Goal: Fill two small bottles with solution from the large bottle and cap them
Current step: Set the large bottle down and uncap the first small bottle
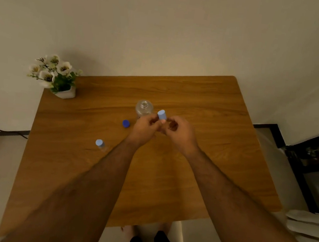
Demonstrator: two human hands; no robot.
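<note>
One pale-blue-capped small bottle (161,115) between both hands.

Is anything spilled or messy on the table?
No spill shows on the table. The large bottle stands open, its dark blue cap lying loose beside it. One capped small bottle stands apart at the left. Nothing else stands out.

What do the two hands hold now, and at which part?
Both hands, left hand and right hand, hold a small bottle with a light blue cap. The fingers pinch it just below the cap; the body is hidden.
</note>
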